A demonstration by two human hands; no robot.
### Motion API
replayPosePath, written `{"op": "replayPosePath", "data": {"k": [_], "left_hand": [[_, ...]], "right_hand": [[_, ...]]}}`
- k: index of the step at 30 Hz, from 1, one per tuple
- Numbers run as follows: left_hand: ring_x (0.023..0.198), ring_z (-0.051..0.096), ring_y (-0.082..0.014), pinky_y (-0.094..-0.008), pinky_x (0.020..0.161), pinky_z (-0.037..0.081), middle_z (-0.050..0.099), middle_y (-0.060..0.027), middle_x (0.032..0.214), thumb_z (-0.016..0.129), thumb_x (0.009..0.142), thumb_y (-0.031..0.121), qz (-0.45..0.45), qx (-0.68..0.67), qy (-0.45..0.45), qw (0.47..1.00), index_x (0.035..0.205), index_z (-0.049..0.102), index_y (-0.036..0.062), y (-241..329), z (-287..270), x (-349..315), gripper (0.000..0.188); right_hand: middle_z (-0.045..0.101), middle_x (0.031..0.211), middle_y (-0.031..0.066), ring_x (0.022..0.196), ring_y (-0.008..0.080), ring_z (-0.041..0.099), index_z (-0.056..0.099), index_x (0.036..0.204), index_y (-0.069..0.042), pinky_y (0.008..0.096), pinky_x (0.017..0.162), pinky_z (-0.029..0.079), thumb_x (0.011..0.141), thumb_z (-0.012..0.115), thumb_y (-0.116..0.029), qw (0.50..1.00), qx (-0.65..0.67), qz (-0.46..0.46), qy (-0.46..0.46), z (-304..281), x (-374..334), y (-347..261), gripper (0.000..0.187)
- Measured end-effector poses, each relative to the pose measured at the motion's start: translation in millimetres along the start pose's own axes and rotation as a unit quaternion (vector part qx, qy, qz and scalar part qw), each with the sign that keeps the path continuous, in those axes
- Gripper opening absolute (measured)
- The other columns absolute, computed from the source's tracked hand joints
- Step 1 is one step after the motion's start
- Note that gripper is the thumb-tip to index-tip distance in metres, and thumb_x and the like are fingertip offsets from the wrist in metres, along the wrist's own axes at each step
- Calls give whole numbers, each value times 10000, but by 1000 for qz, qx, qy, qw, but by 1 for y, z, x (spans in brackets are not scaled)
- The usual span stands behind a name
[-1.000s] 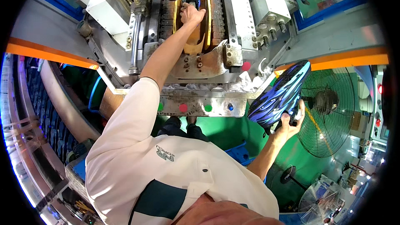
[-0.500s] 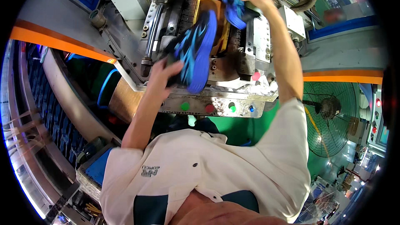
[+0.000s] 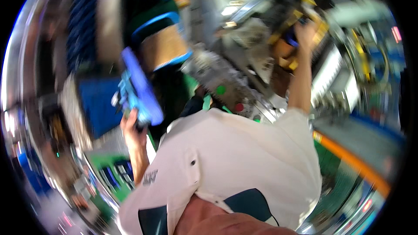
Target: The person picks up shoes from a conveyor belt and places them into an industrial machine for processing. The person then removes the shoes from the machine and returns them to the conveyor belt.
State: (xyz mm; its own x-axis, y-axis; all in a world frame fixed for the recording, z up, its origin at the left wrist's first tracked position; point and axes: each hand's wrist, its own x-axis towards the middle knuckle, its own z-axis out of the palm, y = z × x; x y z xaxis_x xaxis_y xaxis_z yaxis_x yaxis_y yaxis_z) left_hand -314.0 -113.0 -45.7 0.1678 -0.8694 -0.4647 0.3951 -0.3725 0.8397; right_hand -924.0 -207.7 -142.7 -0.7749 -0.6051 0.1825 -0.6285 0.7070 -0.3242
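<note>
My left hand (image 3: 134, 130) is closed around one end of a blue and black sports shoe (image 3: 138, 98) with a violet-blue sole. It holds the shoe tilted in the air at the left, near a blue-topped stand. My right hand (image 3: 306, 34) reaches out over the machine (image 3: 235, 78) at the upper right. A small dark blue patch (image 3: 291, 39) shows beside its fingers, possibly part of a second shoe, mostly hidden. Motion blurs the right fingers, so their grip is unclear.
A brown board seat with a blue frame (image 3: 165, 48) stands between the machine and the blue-topped stand (image 3: 98, 104). At far left runs a curved conveyor (image 3: 82, 17) with dark blue ridges. An orange-edged grey panel (image 3: 352, 161) lies at the right.
The view has swung left. My left hand has carried its shoe away from the machine to the left. My right hand stays over the machine; the shoe it held is now largely hidden.
</note>
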Motion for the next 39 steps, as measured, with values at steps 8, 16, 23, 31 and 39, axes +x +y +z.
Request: {"op": "replayPosePath", "data": {"k": [8, 16, 23, 31, 39], "left_hand": [[860, 583, -181, -349, 766, 464, 611, -83, 944, 673, 771, 200, -126, -121, 164, 971, 1044, 562, 12, -54, -44, -60, 350], [820, 596, -196, -412, 776, 479, 614, -86, 904, 673, 779, 170, -42, -261, 315, 911, 958, 595, 8, -89, -145, -85, 254], [700, 638, -220, -341, 631, 556, 625, -106, 841, 712, 718, 115, 60, -247, 493, 832, 917, 606, -19, -106, -343, -42, 263], [884, 599, -363, -402, 816, 460, 620, -213, 942, 743, 646, 206, -38, 85, 649, 755, 1050, 521, -52, -153, -572, 18, 528], [1047, 517, -428, -447, 880, 418, 487, -306, 1192, 619, 780, 331, -17, 174, 687, 706, 1305, 325, -55, -153, -553, 54, 715]], "right_hand": [[604, 867, 132, 834, 279, 583, 617, 948, -49, 362, 668, 467, 782, 573, -40, 841, 369, -375, -127, 58, -309, -140, 173], [607, 1017, 126, 903, 265, 590, 602, 994, -21, 371, 796, 478, 870, 533, -160, 856, 147, -493, 51, 187, -261, -99, 199], [638, 949, 114, 901, 263, 613, 636, 973, -63, 363, 783, 494, 824, 572, -148, 883, 154, -439, -62, -19, -333, -364, 183], [619, 854, 96, 722, 202, 585, 603, 859, 5, 261, 577, 467, 730, 603, 89, 410, 476, -776, -53, -196, -531, -643, 155], [624, 1016, 121, 944, 254, 606, 602, 1006, -25, 326, 794, 482, 735, 682, -64, 79, 277, -931, 226, -268, -761, -865, 285]]}}
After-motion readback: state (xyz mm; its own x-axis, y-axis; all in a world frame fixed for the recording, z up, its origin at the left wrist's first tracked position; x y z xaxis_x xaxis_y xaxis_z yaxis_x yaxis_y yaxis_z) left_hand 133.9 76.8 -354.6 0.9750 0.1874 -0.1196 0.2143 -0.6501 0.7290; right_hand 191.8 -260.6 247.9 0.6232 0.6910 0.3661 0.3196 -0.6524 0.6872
